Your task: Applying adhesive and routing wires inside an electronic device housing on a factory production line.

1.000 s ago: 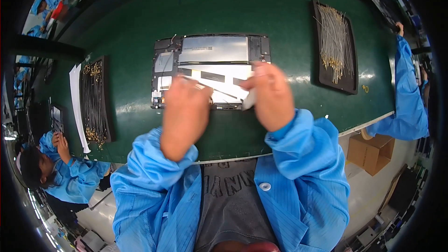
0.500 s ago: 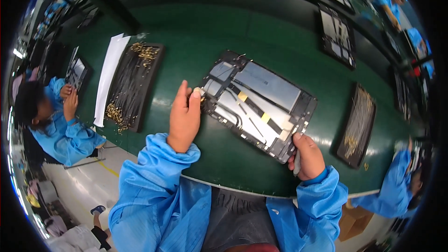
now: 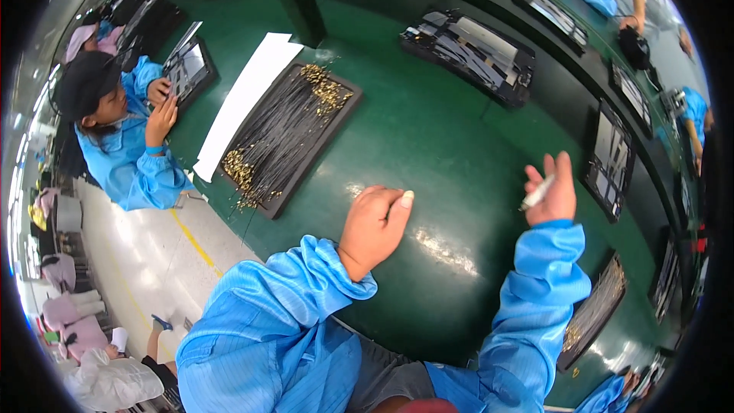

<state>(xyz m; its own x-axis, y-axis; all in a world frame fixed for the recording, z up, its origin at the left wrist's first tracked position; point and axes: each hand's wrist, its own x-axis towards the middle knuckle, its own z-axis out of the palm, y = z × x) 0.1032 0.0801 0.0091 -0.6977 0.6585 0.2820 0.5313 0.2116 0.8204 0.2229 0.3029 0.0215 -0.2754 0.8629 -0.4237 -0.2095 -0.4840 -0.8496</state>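
Observation:
My left hand (image 3: 375, 222) hangs over the near part of the green table (image 3: 428, 183). Its fingers are curled in, a pale cover sits on the thumb tip, and nothing shows in it. To the right, my right hand (image 3: 554, 195) has its fingertips raised and partly spread, with a short pale pen-like tool (image 3: 538, 192) held across the palm. Beyond both hands, apart from them, an opened tablet-like device (image 3: 475, 53) lies on the dark strip at the far side, its inner parts facing up.
Left of me, a dark tray (image 3: 306, 160) holds many thin black cables with gold ends, beside white sheets (image 3: 248, 99). Another cable tray (image 3: 592, 313) is at right, partly behind my sleeve. More opened devices (image 3: 612, 157) line the dark strip. A co-worker (image 3: 126, 130) sits at left.
Both hands have let go of the opened device, which now lies farther off on the dark strip. My right hand has moved up and away to the right; the view has turned.

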